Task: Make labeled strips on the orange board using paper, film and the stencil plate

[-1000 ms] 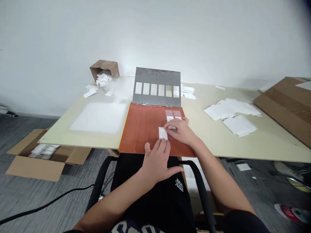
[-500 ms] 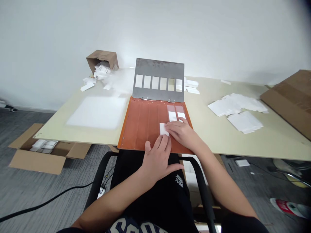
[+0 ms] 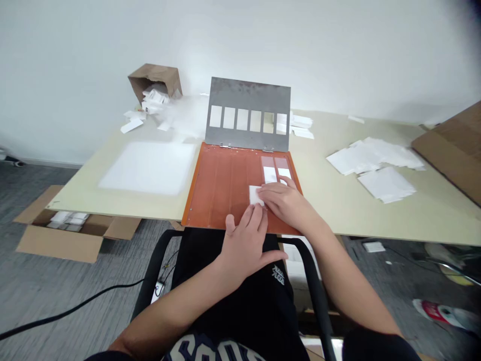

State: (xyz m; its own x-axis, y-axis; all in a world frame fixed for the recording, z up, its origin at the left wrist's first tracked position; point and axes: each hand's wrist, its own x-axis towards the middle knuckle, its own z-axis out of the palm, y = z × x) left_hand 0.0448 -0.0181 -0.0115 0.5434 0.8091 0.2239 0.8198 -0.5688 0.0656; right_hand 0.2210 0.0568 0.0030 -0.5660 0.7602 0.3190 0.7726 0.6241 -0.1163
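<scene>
Left hand (image 3: 246, 243), right hand (image 3: 288, 201), apparently touching white card (image 3: 255, 195), orange board (image 3: 221, 183) beneath

bright, diffuse light | wall (image 3: 263, 45) softly shadowed right | top-right corner dark

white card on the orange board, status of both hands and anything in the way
Left hand spread, at near edge of white card. Right hand over its right side. Card lying on orange board. Only hands cover it.
</scene>
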